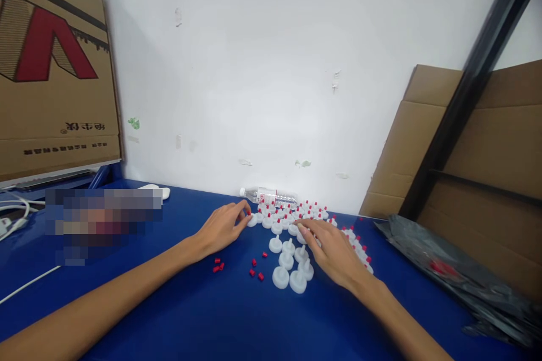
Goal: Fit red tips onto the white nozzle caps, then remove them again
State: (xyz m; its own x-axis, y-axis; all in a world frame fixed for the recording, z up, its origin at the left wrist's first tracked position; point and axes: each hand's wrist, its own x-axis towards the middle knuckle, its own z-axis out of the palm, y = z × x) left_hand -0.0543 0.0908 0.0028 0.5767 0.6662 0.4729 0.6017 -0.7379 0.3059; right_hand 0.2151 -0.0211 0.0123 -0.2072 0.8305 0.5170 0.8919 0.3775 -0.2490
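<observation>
Many white plastic nozzle caps (288,262) stand on the blue table (178,304), several of them topped with small red tips. Loose red tips (256,274) lie in front of them. My left hand (222,228) reaches to the left edge of the group, fingertips pinched on a small red tip at a white cap (252,220). My right hand (334,254) rests palm down over the right part of the group, fingers curled onto a white cap (301,237).
A clear plastic water bottle (271,197) lies against the white wall. A cardboard box (51,73) stands at the left, flattened cardboard (486,180) at the right behind a black post. A grey plastic bag (466,279) lies at the right. White cables (17,214) lie at the far left.
</observation>
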